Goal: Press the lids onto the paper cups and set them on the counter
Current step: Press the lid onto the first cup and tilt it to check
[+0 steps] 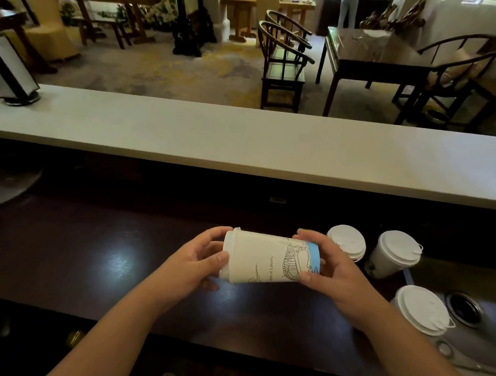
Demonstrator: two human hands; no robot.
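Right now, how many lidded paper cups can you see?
4. One lies sideways in both hands; one stands behind the right hand; one leans further right; one sits nearest by the sink. More could be out of frame.

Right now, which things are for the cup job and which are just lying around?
For the job:
- printed paper cup held sideways between the left hand and right hand
- its white lid
- three lidded cups on the right
- dark counter

Just lying around:
- sink with its drain
- white bar top
- lantern-like box
- wooden chairs
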